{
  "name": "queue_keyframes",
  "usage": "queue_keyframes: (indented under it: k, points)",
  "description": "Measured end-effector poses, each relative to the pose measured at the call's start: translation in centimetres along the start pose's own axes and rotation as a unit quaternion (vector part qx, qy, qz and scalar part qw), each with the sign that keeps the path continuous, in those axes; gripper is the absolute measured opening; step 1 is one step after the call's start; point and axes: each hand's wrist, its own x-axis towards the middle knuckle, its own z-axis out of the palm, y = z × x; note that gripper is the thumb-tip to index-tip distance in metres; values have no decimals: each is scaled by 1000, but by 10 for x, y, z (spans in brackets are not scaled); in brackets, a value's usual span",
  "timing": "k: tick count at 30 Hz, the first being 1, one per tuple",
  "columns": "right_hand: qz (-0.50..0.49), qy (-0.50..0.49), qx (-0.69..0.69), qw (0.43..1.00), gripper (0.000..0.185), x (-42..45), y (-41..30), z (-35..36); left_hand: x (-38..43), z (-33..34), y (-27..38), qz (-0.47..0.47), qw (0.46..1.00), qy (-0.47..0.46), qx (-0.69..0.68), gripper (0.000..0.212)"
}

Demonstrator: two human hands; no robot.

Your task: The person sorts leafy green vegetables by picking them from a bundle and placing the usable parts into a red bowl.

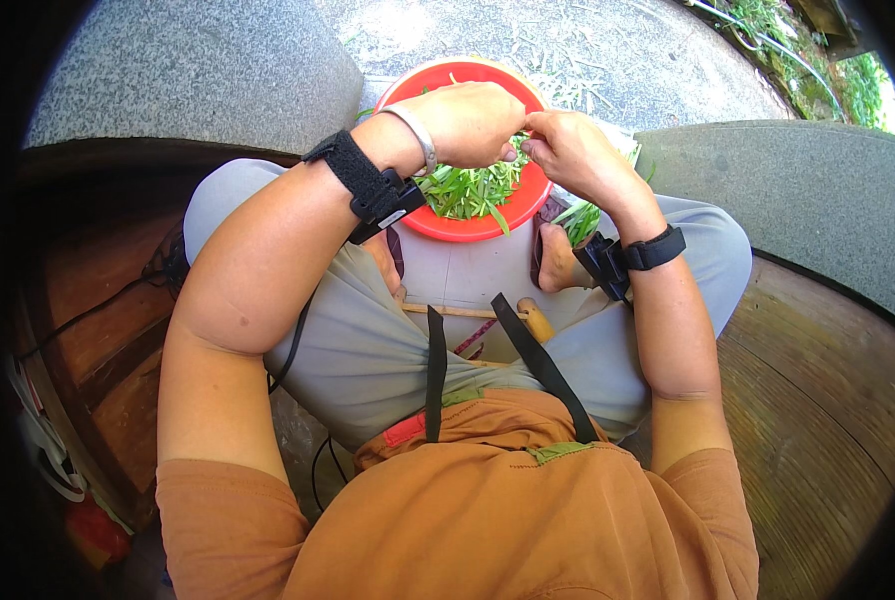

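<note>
Both of my hands meet over a round red plastic basin (526, 206) that stands on the floor between my feet. Cut green leafy stems (468, 193) lie heaped in the basin. My left hand (466, 124), with a silver bangle at its wrist, is over the upper part of the basin, back upward. My right hand (571, 150) is at the basin's right rim, its thumb and index finger pinched close to the left fingers. A dark bit of something shows between the fingertips, too small to name. What the left fingers hold is hidden.
More long green leaves (579, 221) lie by my right foot, beside the basin. Scattered green scraps (567, 75) cover part of the paving beyond. Stone blocks flank the doorway at left (192, 75) and right (792, 202). A wooden bar (455, 309) is between my legs.
</note>
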Motion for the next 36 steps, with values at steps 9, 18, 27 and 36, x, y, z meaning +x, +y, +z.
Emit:
queue_keyframes:
  k: [9, 18, 27, 36]
  points:
    - [-7, -6, -7, 1000, 16, -1, 1, 2, -2, -2, 2, 6, 1000, 3, 5, 31]
    - [-10, -10, -12, 1000, 17, -1, 4, 4, -2, -2, 2, 1, 1000, 4, 8, 31]
    - [-14, -12, -14, 1000, 18, 0, 6, 6, -2, -2, 4, -3, 1000, -2, 15, 31]
    - [-13, -16, -29, 999, 15, 0, 7, 7, -1, 0, 2, 4, 1000, 4, 7, 30]
